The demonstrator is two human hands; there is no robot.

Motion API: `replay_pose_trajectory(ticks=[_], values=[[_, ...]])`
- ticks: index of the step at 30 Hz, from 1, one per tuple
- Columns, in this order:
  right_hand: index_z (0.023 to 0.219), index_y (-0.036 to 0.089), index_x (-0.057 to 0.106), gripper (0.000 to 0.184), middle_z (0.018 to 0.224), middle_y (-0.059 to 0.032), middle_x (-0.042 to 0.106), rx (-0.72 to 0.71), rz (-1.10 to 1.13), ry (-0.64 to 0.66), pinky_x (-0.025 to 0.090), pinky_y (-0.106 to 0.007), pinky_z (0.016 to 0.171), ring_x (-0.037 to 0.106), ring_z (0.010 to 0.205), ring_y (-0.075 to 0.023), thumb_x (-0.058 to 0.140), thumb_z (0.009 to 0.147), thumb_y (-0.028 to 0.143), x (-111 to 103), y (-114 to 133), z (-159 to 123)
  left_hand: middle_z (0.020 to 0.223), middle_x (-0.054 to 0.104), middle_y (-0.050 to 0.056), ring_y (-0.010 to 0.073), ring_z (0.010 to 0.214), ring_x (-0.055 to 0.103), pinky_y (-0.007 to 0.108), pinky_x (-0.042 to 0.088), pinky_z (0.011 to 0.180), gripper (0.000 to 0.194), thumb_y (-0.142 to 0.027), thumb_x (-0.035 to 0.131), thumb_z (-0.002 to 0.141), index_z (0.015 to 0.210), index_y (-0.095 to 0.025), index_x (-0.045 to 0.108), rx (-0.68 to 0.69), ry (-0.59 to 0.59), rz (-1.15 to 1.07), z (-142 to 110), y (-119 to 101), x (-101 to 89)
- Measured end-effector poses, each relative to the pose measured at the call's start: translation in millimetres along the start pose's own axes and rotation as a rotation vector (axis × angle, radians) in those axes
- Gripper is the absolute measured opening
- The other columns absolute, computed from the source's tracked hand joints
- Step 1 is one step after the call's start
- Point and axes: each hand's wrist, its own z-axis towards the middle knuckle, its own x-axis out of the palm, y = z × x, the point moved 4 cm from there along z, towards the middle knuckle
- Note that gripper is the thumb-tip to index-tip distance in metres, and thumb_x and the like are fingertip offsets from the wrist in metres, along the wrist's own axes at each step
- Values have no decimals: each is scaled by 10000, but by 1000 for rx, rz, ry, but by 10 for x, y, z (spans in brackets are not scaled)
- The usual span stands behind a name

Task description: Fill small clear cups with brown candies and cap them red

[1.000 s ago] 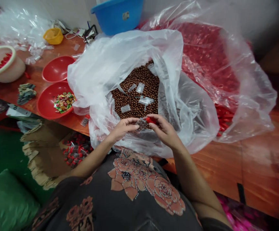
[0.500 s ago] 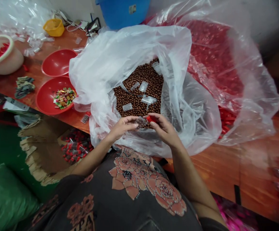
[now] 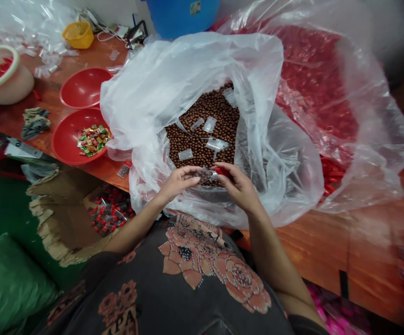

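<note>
My left hand [image 3: 181, 181] is closed on a small clear plastic container [image 3: 206, 175] filled with brown balls. Between the fingers of my right hand [image 3: 237, 186] is a red cap [image 3: 221, 171], close to the container's clear end; I cannot tell whether they touch. Both hands are over the near side of a large white plastic bag [image 3: 139, 97], whose mouth is spread wide. Inside it lie masses of brown balls [image 3: 219, 109], with several clear plastic containers [image 3: 209, 124] scattered on top.
Left on the orange table stand a red bowl [image 3: 62, 139] of wrapped sweets, another red bowl [image 3: 83, 86] and a white bucket [image 3: 16, 86] of red pieces. Below is a torn cardboard box [image 3: 60, 223] of red-capped containers. Rightward sits a clear bag [image 3: 372, 139] of red pieces.
The red cap has shifted slightly away from the container, and more of the container's clear end shows between my hands. The view has moved a little.
</note>
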Motion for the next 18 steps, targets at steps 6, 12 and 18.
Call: replay_pose_trajectory(ticks=[6, 12, 18], values=[[1309, 323, 530, 376, 1171, -56, 627, -121, -21, 51, 505, -398, 939, 600, 1073, -194, 554, 933, 313, 49, 67, 32, 1084, 709, 91, 168, 886, 664, 349, 570, 813, 458, -308, 786, 704, 1125, -157, 683, -10, 30, -30, 3, 19, 3], [1288, 329, 543, 367, 1133, -51, 632, -162, 10, 83, 507, -386, 917, 603, 1043, -189, 573, 924, 295, 55, 86, 24, 1057, 714, 86, 153, 824, 664, 341, 569, 789, 447, -296, 802, 684, 1095, -153, 697, -40, 52, -40, -19, 6, -1], [1265, 320, 578, 387, 1137, -38, 645, -49, 68, 66, 506, -392, 941, 615, 1040, -188, 630, 887, 381, 5, -14, 56, 1029, 717, 74, 149, 815, 662, 336, 569, 777, 422, -296, 802, 688, 1079, -172, 701, -46, 75, -40, -29, 0, -5]])
